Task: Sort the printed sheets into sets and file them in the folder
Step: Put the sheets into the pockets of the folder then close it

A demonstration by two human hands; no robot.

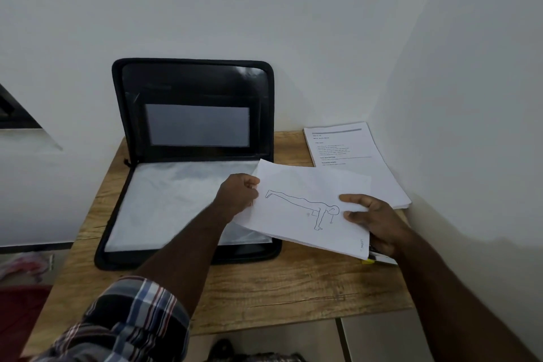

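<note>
Plaid sleeve: a checked sleeve in blue, red, white and black (129,320) covers the left upper arm at the lower left edge; the forearm beyond it is bare.
Wooden table: a light brown, grained wooden tabletop (279,288) fills the middle of the view, set into a corner of white walls.
Right hand: the right hand (373,222) grips the right edge of a thin stack of white printed sheets (305,182), thumb lying on top of the paper and the other fingers curled underneath.
Left hand: the left hand (238,194) pinches the left edge of the same stack, fingers bent round the paper's edge.
Held sheets: the top sheet shows a line drawing of a figure in a push-up pose with one leg raised; the stack is tilted, its left corner over the folder's right edge and its right part above the table.
Small item under the stack: something with a yellow patch (374,258) peeks out below the right hand; what it is cannot be told.
Folder: a black zip-around fabric folder (188,256) lies open on the table, its lower half holding clear plastic sleeves over white paper, its upper half propped upright against the wall with a grey window pocket.
Far pile: a second stack of white sheets with printed text (352,153) lies in the far right corner of the table, beside the folder and partly beneath the held stack.
</note>
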